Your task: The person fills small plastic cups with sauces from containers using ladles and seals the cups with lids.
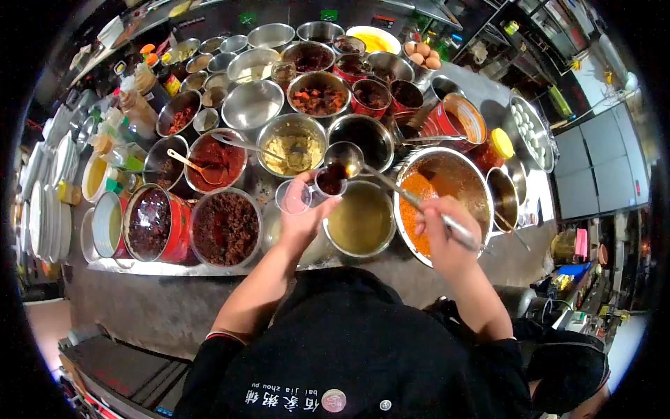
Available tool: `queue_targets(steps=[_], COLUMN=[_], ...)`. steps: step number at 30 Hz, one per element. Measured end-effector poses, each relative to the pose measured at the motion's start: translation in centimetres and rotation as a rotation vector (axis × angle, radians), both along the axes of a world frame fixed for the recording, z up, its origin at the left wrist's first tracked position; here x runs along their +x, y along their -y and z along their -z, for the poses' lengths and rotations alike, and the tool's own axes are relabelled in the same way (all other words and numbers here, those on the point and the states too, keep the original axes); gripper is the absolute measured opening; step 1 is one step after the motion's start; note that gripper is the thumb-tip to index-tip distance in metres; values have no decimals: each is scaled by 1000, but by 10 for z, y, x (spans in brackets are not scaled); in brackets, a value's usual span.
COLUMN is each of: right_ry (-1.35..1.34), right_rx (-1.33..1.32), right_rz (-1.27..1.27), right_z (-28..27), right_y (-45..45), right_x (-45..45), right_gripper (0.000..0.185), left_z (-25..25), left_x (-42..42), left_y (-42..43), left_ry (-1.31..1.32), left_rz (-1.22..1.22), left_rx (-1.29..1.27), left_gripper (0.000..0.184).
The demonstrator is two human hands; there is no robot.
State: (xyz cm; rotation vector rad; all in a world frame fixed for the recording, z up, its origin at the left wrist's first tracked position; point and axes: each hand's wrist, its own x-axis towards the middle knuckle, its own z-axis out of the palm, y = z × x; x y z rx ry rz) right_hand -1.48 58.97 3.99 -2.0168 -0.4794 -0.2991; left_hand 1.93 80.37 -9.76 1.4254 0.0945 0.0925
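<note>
My left hand (306, 218) is closed around two small clear plastic cups. One cup (331, 184) contains dark sauce; the other cup (292, 198), to its left, looks bare inside. My right hand (450, 230) grips a metal ladle (410, 198) by its handle. The ladle's bowl, with some dark liquid in it, is tilted at the rim of the sauce cup. Behind the ladle stands a steel pot of dark liquid (380, 140). Below my left hand is a pot of pale yellowish liquid (360, 222). Under my right hand sits a large bowl of orange sauce (417, 188).
Pots and bowls crowd the counter, including a tub of dark chunky paste (227, 227), a red sauce bowl with a spoon (216, 160) and a mashed yellow mix (289, 150). Stacked plates (45, 220) stand left. Eggs (423, 54) lie at the back; a person's dark clothing (567, 366) shows right.
</note>
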Motion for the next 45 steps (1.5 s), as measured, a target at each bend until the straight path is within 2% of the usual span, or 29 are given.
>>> queue_targets(steps=[1, 2, 4, 5, 7, 10, 12, 13, 14, 16, 17, 18, 21, 24, 35, 38, 40, 45], right_ry=[82, 82, 346, 334, 322, 314, 66, -115, -120, -211, -192, -195, -197, -128, -100, -104, -330, -311], right_rx=[-51, -52, -274, -308, -330, -336, 17, 220, 220, 512, 320, 322, 43, -73, -152, -92, 130, 185], right_rz=[-53, -50, -243, -264, -298, -304, -38, 148, 150, 195, 205, 211, 137, 89, 52, 91, 236, 318], right_z=[-3, -8, -17, -18, -22, -21, -3, -4, -1, 7, 12, 19, 32, 46, 56, 54, 47, 14], right_y=[-1, -1, -1, 1, 4, 6, 12, 6, 7, 14, 17, 18, 17, 18, 16, 15, 14, 11], right_x=[-5, -7, -11, -17, -22, -28, -35, -42, -43, -46, -52, -54, -58, -59, -64, -67, -69, -67], right_gripper=[17, 17, 23, 25, 26, 19, 9, 12, 12, 16, 13, 13, 8, 9, 12, 8, 8, 14], left_z=[0, -3, -12, -11, -10, -13, -20, -23, -23, -22, -24, -21, -19, -16, -18, -16, -14, 0], left_x=[0, -1, -3, -4, -6, -7, -8, -9, -11, -15, -19, -21, -27, -31, -45, -47, -49, -56], left_y=[1, 2, 3, 4, 8, 10, 8, 7, 5, 0, -4, -7, -14, -18, -27, -28, -30, -31], left_ry=[31, 32, 28, 27, 32, 17, 84, 151, 146, 147, 151, 148, 141, 131, 134, 131, 128, 159], left_rz=[-10, -7, -50, -47, -52, -38, -31, -26, -25, -13, -51, -45, -53, -32, -39, -26, -19, 1], left_rx=[69, 67, 239, 239, 42, -40, -25, -9, -9, -78, -8, -7, 16, -31, 57, 38, 42, 226], left_gripper=[54, 54, 55, 55, 56, 57, 56, 55, 55, 54, 53, 53, 53, 54, 55, 55, 55, 55])
